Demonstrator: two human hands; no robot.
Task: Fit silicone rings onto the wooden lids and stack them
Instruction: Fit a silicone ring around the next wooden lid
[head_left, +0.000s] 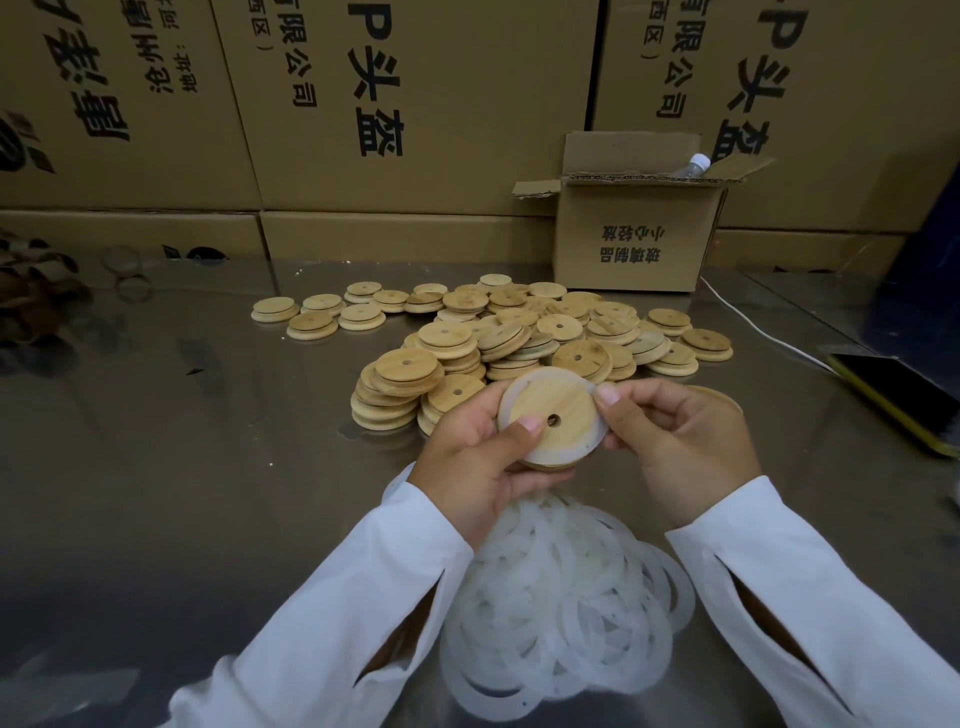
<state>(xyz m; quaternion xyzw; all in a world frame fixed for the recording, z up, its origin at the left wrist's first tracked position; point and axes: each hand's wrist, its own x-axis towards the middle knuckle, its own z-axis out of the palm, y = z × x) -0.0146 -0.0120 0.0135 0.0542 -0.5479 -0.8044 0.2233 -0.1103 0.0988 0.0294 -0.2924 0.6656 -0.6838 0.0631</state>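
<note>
left grip (480, 457): raised, thumb across lid (561, 400) face | right grip (675, 441): raised, fingertips pinching lid rim | forearms converge

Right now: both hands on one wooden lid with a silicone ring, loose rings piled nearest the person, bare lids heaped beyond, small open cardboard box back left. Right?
One slip: the head view shows the small open cardboard box back right, not left. Otherwise yes: left hand and right hand grip the wooden lid with its silicone ring, loose rings nearest, bare lids beyond.
</note>
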